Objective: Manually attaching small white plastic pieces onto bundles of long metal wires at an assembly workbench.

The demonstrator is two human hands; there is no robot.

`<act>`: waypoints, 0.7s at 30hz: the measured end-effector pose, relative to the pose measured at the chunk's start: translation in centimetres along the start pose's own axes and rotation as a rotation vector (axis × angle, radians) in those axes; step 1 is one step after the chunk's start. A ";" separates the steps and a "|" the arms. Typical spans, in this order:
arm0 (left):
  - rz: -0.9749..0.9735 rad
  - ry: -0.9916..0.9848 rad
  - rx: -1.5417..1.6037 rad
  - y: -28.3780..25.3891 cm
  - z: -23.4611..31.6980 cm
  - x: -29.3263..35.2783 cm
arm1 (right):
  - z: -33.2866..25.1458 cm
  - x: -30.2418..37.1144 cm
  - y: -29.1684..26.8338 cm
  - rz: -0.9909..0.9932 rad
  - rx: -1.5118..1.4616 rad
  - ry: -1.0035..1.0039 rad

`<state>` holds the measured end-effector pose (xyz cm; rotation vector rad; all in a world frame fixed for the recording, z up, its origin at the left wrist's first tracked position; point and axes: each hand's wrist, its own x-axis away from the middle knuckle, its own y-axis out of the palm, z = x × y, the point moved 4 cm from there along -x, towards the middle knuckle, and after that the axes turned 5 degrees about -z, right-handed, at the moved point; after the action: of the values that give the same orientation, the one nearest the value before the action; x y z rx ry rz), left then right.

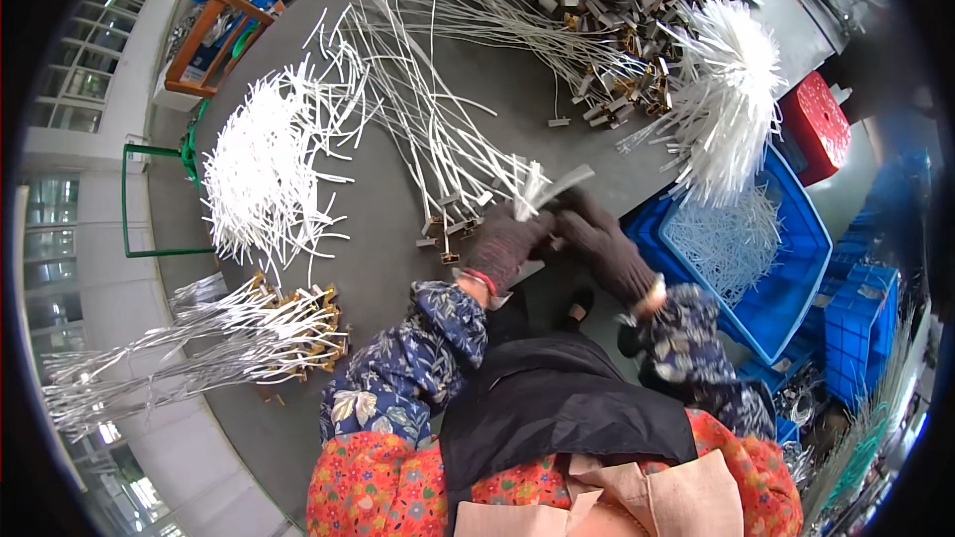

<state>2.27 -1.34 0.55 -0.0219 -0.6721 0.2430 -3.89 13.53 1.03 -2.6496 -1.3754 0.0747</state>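
While the left hand (509,239) pinches white tubes (529,195) above the tabletop (383,204), the right hand's (607,254) grip cannot be told. Leads (284,333) at left look sleeved, likely done; metal-ended wires (609,25), upper right, seem pending.

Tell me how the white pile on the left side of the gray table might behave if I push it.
The white pile would probably spread rather than slide as one block, since its pieces lie loose and crossed. They look thin, so likely light. Curved ones at its edge suggest they may bend.
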 end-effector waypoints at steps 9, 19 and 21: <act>0.171 0.066 0.023 -9.1 5.9 0.1 | 3.7 -11.9 -5.5 0.030 1.041 0.373; -0.412 0.057 0.982 6.0 3.3 -4.4 | -2.1 7.5 -4.3 0.214 -0.338 0.120; -0.301 0.127 0.789 5.7 2.8 -5.3 | -0.8 15.1 -3.4 0.306 -0.568 0.398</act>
<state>-4.65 2.79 -1.06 0.8080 -0.4101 0.2003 2.18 27.66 2.79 -3.0530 -0.9526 -0.8803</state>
